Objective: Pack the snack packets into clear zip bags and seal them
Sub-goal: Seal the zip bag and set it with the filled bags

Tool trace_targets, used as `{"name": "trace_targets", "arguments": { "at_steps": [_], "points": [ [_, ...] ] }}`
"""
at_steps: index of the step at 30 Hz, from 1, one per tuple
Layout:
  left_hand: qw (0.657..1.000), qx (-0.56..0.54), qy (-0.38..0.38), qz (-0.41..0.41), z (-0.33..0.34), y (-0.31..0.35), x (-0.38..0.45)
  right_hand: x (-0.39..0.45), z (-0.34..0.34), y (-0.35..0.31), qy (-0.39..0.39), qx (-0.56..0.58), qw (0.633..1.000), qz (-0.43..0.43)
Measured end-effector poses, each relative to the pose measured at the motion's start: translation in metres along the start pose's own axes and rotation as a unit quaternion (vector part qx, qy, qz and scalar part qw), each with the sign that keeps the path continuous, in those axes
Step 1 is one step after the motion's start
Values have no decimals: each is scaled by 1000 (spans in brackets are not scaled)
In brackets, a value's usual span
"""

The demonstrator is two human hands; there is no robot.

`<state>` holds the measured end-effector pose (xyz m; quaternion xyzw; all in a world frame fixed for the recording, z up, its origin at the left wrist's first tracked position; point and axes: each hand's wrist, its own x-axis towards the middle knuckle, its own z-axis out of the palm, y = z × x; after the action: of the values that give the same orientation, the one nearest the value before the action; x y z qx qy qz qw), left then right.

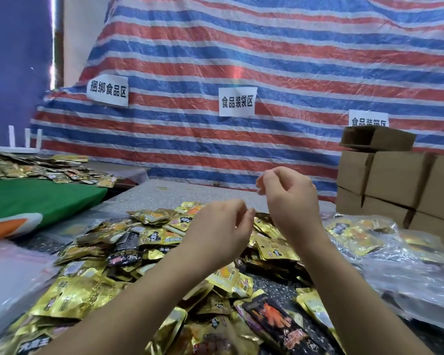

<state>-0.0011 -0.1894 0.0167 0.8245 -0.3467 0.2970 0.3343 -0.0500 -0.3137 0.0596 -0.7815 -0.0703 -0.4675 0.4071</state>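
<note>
Two hands raised mid-frame: left hand and right hand, fingers curled, maybe pinching something clear; cannot tell. Snack packets piled just below on worktop, left hand nearer.

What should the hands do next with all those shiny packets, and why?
Probably lower the left hand to pick up gold snack packets from the pile. Both hands, the right hand too, hover above it with curled fingers and seem to hold nothing I can make out; filled clear bags lie to the right.
</note>
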Motion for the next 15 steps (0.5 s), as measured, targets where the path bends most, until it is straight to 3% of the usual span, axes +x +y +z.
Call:
{"name": "trace_targets", "arguments": {
  "at_steps": [7,15],
  "points": [
    [1000,26,-5,-16,3,-15,5,-10,13,14,-70,7,995,70],
    [989,51,13,-141,-26,-72,-6,-8,14,14,-112,6,991,78]
  ]
}}
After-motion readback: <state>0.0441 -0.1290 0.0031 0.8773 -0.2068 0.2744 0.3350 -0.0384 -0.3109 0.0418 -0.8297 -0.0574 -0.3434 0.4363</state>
